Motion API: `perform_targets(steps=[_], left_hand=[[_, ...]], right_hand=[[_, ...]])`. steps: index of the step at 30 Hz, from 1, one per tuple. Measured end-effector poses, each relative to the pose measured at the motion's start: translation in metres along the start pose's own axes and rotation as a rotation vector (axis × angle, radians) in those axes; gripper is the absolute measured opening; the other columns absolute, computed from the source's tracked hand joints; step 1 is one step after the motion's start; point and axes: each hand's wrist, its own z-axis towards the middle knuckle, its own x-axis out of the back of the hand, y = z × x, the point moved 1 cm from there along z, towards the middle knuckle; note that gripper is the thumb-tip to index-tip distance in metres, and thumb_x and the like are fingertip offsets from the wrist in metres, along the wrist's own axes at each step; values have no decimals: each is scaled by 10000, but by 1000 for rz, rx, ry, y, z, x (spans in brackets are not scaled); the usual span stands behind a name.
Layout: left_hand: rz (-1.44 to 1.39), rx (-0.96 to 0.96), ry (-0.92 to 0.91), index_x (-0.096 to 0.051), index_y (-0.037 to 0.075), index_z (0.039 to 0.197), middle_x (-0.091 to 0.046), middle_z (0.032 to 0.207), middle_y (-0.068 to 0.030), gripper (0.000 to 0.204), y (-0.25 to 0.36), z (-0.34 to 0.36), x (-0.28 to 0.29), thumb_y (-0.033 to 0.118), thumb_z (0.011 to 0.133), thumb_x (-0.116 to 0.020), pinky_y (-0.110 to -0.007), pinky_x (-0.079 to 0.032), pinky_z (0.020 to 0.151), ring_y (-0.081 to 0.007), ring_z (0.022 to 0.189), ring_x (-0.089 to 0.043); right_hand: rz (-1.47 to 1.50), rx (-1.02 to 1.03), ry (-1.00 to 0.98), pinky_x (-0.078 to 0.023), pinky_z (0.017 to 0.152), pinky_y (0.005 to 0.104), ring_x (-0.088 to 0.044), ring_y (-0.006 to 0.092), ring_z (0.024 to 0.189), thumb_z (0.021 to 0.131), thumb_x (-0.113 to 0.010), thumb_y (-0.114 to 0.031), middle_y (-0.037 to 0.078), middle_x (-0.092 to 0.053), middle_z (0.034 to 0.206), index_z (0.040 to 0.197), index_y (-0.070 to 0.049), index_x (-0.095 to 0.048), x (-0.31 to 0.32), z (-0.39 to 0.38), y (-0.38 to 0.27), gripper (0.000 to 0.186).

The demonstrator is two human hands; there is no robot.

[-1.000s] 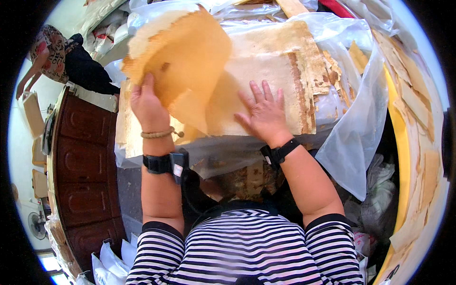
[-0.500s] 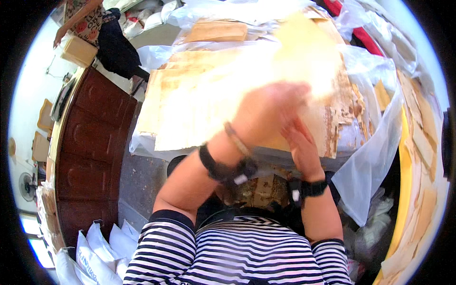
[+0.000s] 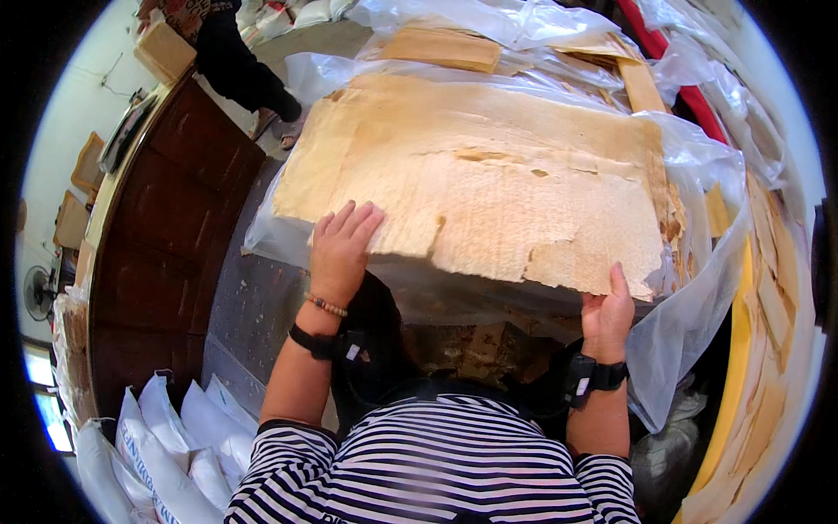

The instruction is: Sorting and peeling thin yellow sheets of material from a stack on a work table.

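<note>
A wide, pale tan sheet of wood veneer (image 3: pixel 515 210), with ragged edges, a split and small holes, lies on top of a stack of similar sheets. At its near right corner my right hand (image 3: pixel 608 314) grips the edge, thumb on top and fingers curled beneath. My left hand (image 3: pixel 339 253) rests at the near left edge, fingers stretched out over the surface; its thumb is hidden. The front edge between my hands is uneven, with a notch left of the middle. Clear plastic sheeting (image 3: pixel 690 323) hangs around the stack.
Beyond the stack lie narrower veneer bundles (image 3: pixel 441 48) on plastic. A dark brown panelled cabinet (image 3: pixel 166 227) stands at left, with white sacks (image 3: pixel 161 445) near it. Another person (image 3: pixel 249 74) stands at the far left. Along the right runs a yellow edge (image 3: pixel 731 375) beside veneer scraps.
My hands, close together over the right part of the stack, have moved apart to the sheet's near left edge and near right corner. A blurred, bright raised piece is no longer up.
</note>
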Motion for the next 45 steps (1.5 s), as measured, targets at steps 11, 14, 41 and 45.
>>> perform_targets(steps=[11, 14, 41, 45], left_hand=[[163, 112, 120, -624, 151, 1207, -633, 1265, -49, 341, -20, 10, -24, 108, 889, -508, -451, -386, 1020, -248, 1220, -547], [150, 165, 64, -620, 119, 1211, -621, 1283, -59, 340, -32, 2, -39, 110, 890, -510, -443, -403, 988, -253, 1220, -543], [-353, -254, -178, -457, 77, 1393, -498, 1424, -129, 672, 109, 42, -17, 156, 797, -758, -410, -373, 1089, -284, 1331, -450], [-376, -157, -151, -511, 97, 1354, -561, 1351, -132, 586, 91, 45, -31, 125, 810, -729, -419, -409, 1048, -291, 1268, -512]], right_hand=[[-49, 19, -40, -552, 896, 409, -624, 256, 1108, 970, -590, -213, 94, -620, 1244, 1271, -53, -538, 18, 11, 6, 345], [-101, 4, 14, -568, 864, 431, -627, 262, 1094, 961, -601, -185, 95, -619, 1236, 1281, -76, -536, 19, 14, 9, 344], [-243, -10, -101, -577, 834, 486, -672, 361, 979, 1037, -385, -256, 215, -612, 1188, 1308, -4, -439, -51, -2, -32, 374], [-255, 3, -117, -601, 752, 475, -684, 338, 910, 1019, -384, -233, 202, -639, 1076, 1246, 21, -446, -73, -2, -43, 347]])
